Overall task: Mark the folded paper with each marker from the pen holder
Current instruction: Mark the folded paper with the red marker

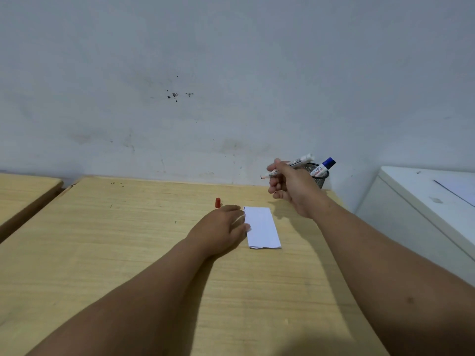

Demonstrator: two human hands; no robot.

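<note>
Fingers (276, 167) of the right hand (293, 187) are closed around an uncapped white marker (289, 165), pinching it near its tip. That marker is held in the air, tilted, with its tip pointing left and slightly down and its back end rising toward the right. It hangs above the far right part of the surface (128, 253), clear of the paper.

Lying flat beside the paper, the left hand (221, 227) has its fingers loosely extended, and the fingertips press on the left edge of the folded paper (262, 227). It grips nothing. This white, narrow rectangle of paper lies flat in the middle of the pale wood surface, long side running away from the viewer. A small dark mark sits at its far left corner. The near edge shows slightly uneven folded layers.

A red marker cap (218, 202) stands upright just beyond the left hand, apart from the paper.

At the far right corner of the surface, against the wall (231, 73), a black mesh pen holder (320, 177) stands partly behind the right hand. A marker with a blue cap (324, 167) leans out of it.

Wide bare wood lies to the left and toward the viewer. Left of the surface, across a narrow gap, is a second wooden top (23, 191). A white cabinet (424, 201) stands just beside the right edge.
</note>
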